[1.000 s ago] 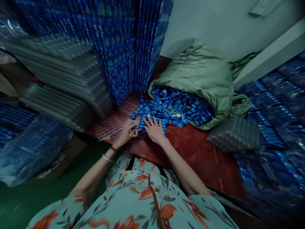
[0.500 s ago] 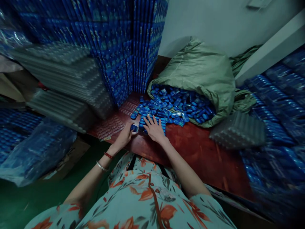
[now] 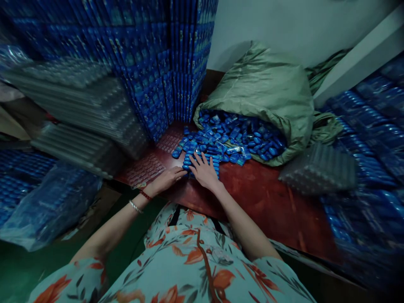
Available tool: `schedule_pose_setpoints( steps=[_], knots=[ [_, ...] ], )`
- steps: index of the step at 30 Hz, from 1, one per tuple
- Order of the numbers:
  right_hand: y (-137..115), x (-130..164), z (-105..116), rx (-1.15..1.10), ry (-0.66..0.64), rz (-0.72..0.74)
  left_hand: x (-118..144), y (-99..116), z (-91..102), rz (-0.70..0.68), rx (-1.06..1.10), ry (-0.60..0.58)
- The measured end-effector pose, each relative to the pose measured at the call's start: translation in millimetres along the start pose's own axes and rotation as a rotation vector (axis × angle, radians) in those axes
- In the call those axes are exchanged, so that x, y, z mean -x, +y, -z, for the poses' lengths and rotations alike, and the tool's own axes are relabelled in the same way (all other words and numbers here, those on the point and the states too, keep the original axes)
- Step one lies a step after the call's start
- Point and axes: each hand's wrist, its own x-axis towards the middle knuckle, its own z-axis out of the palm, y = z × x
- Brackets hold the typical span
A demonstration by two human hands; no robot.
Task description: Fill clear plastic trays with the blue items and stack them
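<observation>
Spread flat, our right hand [image 3: 205, 171] presses its fingers on the near edge of the blue packets [image 3: 221, 143] spilling from the green sack [image 3: 261, 92] onto the red tabletop [image 3: 261, 198], their long axes pointing every way, while our left hand [image 3: 167, 179] lies open, fingertips touching one packet.

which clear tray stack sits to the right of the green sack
The small stack of clear blister trays at the table's right edge, below the green sack; the other clear stacks stand left of the hands.
</observation>
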Motion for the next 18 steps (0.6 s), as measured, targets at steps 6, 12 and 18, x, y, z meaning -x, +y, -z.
schedule_pose_setpoints(
  steps=[6,12,18],
  knots=[
    [-3,-4,0,-0.025,-0.02,-0.016,-20,13,14.6,-0.067,-0.149,-0.195],
    [11,5,18,-0.045,0.023,-0.1,-20,6,7.5,-0.069,-0.19,-0.109],
    [35,23,11,-0.165,0.051,-0.385,-43,3,-16.9,0.281,-0.016,0.231]
  ],
)
